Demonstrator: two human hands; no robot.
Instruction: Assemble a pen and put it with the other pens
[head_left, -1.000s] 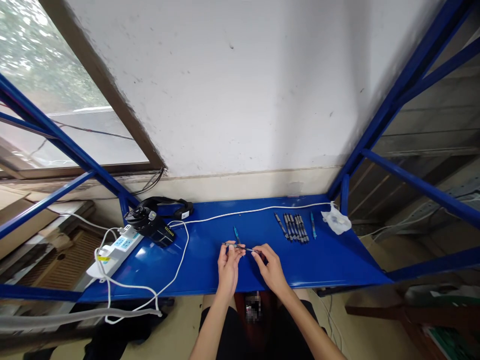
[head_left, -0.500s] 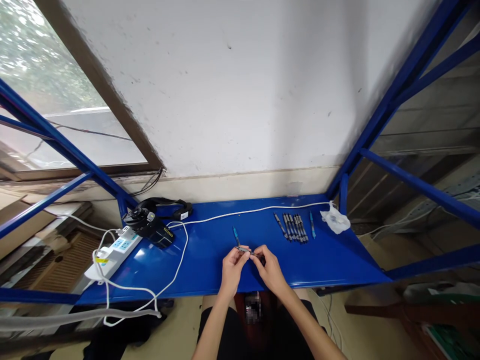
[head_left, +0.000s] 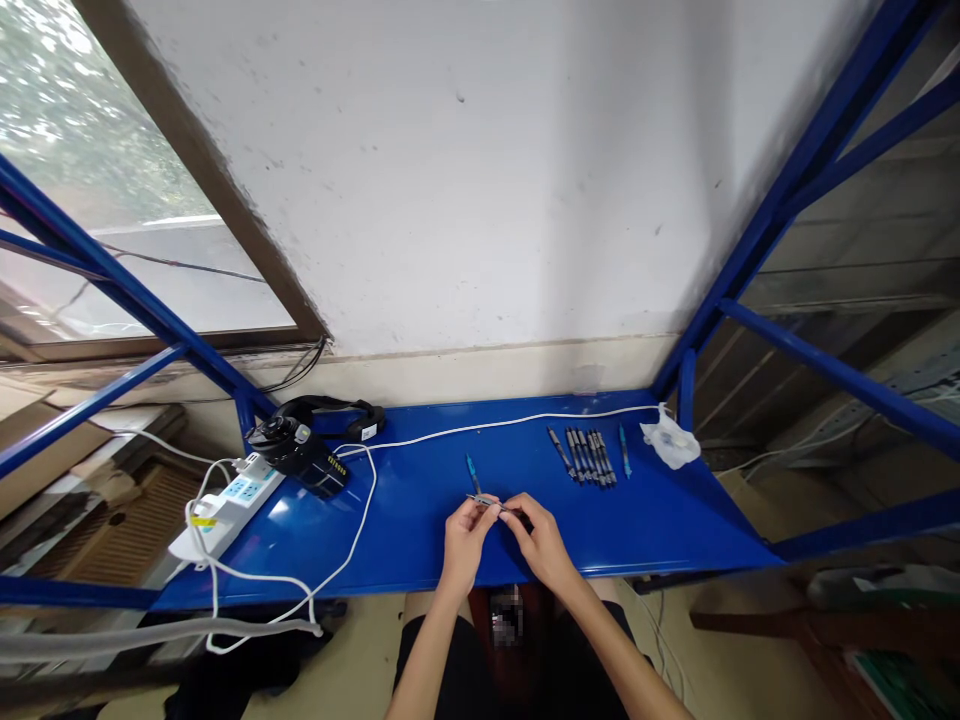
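Note:
Near the front edge of the blue table (head_left: pixel 420 520), my left hand (head_left: pixel 468 532) pinches a dark pen (head_left: pixel 484 499). My right hand (head_left: pixel 537 535) closes its fingers at the pen's right end, close to my left fingertips. Just beyond my left hand lies a blue pen (head_left: pixel 471 468), its lower part close to the held pen. Several dark pens (head_left: pixel 592 457) lie side by side on the right of the table, with another blue pen (head_left: pixel 625 450) beside them.
A crumpled white plastic bag (head_left: pixel 670 441) lies at the right. On the left are a black bottle-like object (head_left: pixel 315 465), a black strap (head_left: pixel 352 410) and a white power strip (head_left: pixel 229 505). A white cable (head_left: pixel 480 428) runs along the back. Blue frame bars rise at both sides.
The held pen has shifted slightly between my fingers, its left end now a little further left. Both hands stay in nearly the same place.

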